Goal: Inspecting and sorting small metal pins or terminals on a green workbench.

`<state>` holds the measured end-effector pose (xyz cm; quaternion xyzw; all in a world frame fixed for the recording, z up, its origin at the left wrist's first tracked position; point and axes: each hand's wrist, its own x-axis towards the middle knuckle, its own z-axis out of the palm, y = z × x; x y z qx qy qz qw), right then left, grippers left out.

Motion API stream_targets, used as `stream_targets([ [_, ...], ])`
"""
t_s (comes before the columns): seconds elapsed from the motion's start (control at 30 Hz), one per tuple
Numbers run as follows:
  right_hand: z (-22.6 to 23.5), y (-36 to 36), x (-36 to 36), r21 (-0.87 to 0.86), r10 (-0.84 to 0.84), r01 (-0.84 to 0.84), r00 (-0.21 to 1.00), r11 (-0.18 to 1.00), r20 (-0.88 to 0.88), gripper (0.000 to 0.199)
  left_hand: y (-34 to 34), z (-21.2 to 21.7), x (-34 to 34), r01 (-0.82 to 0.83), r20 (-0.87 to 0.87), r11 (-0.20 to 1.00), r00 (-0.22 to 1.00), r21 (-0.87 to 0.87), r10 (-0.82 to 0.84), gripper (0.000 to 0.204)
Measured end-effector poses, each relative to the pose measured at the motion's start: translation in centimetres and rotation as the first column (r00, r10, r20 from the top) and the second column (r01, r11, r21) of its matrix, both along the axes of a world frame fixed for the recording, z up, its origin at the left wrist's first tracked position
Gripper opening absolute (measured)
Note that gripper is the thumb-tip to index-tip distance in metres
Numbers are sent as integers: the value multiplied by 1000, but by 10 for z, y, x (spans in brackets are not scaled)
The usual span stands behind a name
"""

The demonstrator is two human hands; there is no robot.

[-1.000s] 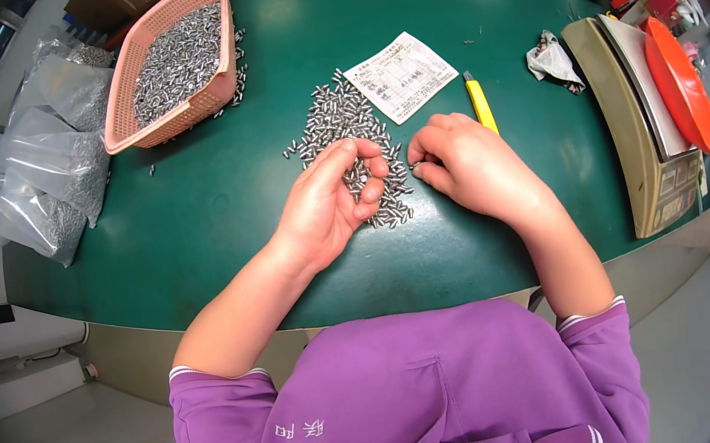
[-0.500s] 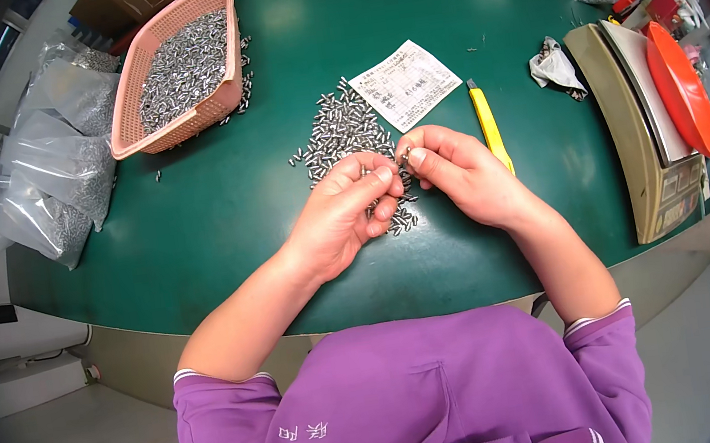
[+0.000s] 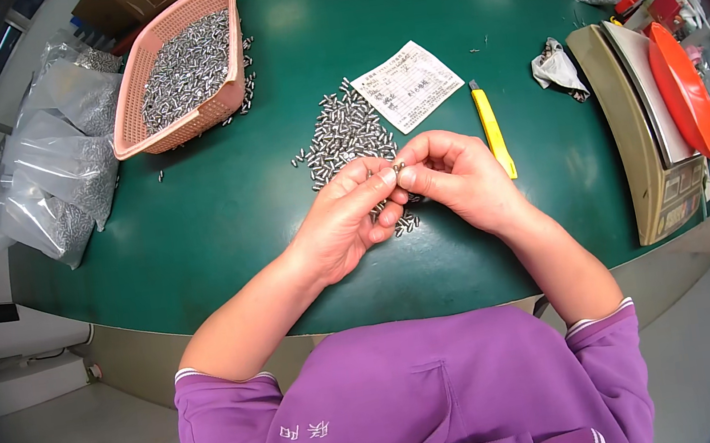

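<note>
A small shiny metal part (image 3: 399, 166) shows at the meeting fingertips of my two hands. My right hand (image 3: 457, 181) pinches it between thumb and forefinger. My left hand (image 3: 338, 215) is closed too, thumb against forefinger and the other fingers curled; its tips touch the right ones, and what lies inside them is hidden. Just beyond and partly under my hands spreads a loose pile of small silvery metal parts (image 3: 348, 133), each short and rounded. A white printed slip (image 3: 409, 89) lies against the pile's right side, and a yellow utility knife (image 3: 493, 132) rests right of it.
A pink plastic basket (image 3: 130, 116) full of similar parts stands far left, with some spilled beside it. Clear bags (image 3: 54, 185) of parts sit at the left edge. On the right are a crumpled wrapper (image 3: 557, 68), a beige scale (image 3: 627, 141) and a red pan (image 3: 683, 93). The tabletop (image 3: 224, 248) is green.
My right hand has shifted slightly left, bringing its fingertips and the small metal part against my left fingertips. The pile and the other things stay as they were.
</note>
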<state>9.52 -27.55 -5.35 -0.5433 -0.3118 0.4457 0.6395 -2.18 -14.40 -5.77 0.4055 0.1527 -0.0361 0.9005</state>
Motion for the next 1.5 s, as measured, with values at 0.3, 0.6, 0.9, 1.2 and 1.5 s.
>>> stream_targets([
  [0.3,1,0,0,-25,15,-17,996,1000,-82,14,-1,-1,-1,16,8,1000,1000,-26,-16,20],
  [0.6,1,0,0,4,67,-67,996,998,-54,16,1,0,0,33,0,997,999,-68,-33,21],
  [0.9,-2,1,-2,66,74,-74,997,995,-1,14,3,-2,0,28,20,997,999,-78,-26,22],
  [1.2,-1,1,-2,169,-92,-29,744,985,662,18,1,2,1,-31,-34,989,999,-141,27,32],
  [1.5,-12,0,25,124,-210,242,372,962,904,20,8,-6,0,-128,-16,969,992,-212,127,23],
])
